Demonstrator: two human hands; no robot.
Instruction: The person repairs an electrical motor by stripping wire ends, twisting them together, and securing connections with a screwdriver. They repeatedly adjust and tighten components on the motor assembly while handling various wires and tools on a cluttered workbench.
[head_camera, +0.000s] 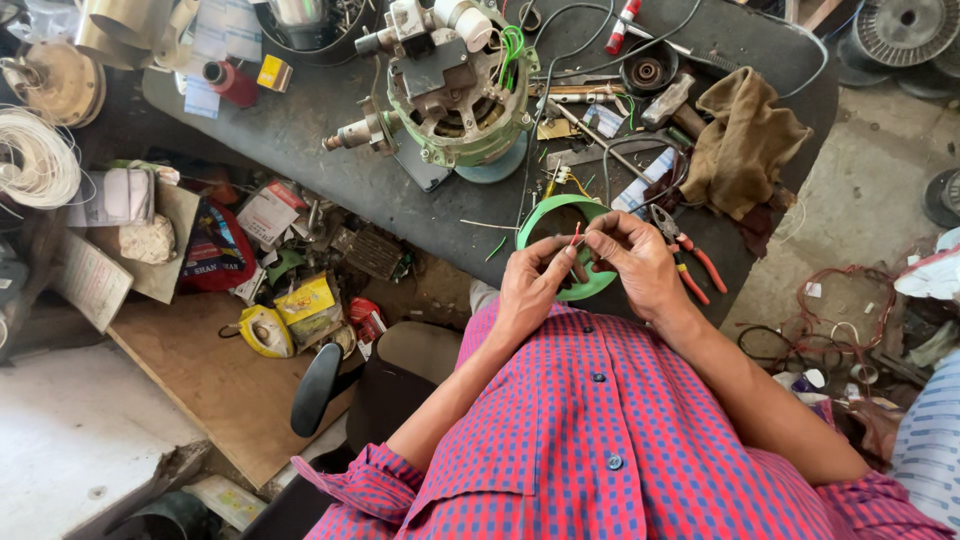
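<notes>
- The left hand (528, 285) is raised above the lap, fingers curled in, thumb and forefinger pinched on a thin red wire (575, 236) whose tip sticks up just above the fingers
- The right hand (636, 262) meets it from the other side, fingertips bent inward and closed on the same wire; the two hands touch at the fingertips
- Both forearms run back from the hands toward the body, sleeves of the red and blue checked shirt (600, 430) rolled to the elbows
- The exact grip is hard to tell, as the wire is very thin and partly hidden by the fingers
- Right behind the hands a green ring (545, 215) lies at the near edge of the dark workbench (300, 125)
- Red-handled pliers (690, 255) lie on the bench just beside the right hand
- An electric motor (455, 85) with green wires stands farther back on the bench, well apart from the hands
- A brown rag (745, 140) is heaped at the bench's right end
- A round dark tray (300, 42) at the top edge holds small metal parts, too small to name
</notes>
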